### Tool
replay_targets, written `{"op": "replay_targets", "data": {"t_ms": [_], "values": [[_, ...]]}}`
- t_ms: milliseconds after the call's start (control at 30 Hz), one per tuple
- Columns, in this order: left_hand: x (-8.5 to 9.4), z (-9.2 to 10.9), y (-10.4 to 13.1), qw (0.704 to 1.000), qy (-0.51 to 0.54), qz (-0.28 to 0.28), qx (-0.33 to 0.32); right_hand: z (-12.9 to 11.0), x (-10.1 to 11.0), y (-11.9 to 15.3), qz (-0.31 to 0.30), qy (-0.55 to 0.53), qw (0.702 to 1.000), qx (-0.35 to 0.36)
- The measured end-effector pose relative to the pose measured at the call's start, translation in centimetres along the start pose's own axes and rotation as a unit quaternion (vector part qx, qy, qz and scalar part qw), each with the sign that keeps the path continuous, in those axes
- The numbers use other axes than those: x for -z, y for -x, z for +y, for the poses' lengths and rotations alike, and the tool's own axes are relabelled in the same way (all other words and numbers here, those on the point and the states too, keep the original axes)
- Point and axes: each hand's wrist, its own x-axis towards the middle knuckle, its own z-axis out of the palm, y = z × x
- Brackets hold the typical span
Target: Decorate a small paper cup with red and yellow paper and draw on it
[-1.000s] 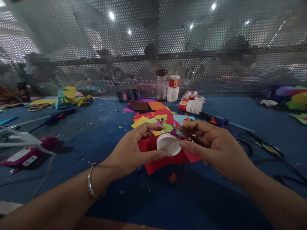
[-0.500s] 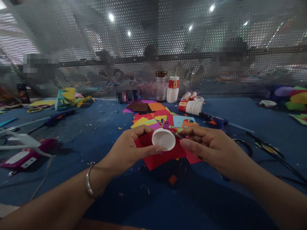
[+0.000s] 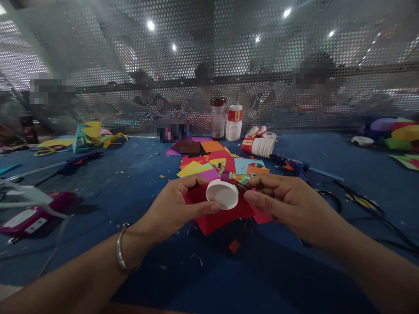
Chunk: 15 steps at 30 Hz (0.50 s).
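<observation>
Over the near middle of your blue bench (image 3: 150, 274), the red paper (image 3: 212, 223) shows around and below the small white cup (image 3: 222, 195), whose left side the fingers of your left hand (image 3: 175, 203) grip. Your right hand (image 3: 291, 203), just right of it, pinches a slim dark tool (image 3: 240, 186) in its fingers.

Perforated screen (image 3: 183, 65) behind blue table (image 3: 137, 174)
</observation>
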Motion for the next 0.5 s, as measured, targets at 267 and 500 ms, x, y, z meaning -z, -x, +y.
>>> {"op": "replay_targets", "data": {"t_ms": [267, 500], "values": [[-0.03, -0.07, 0.03, 1.0, 0.001, -0.009, -0.007, 0.2, 0.12, 0.13, 0.005, 0.027, 1.0, -0.007], [-0.11, 0.1, -0.06, 1.0, -0.014, -0.001, -0.009, 0.26, 0.18, 0.21, 0.008, 0.035, 0.999, -0.003]]}}
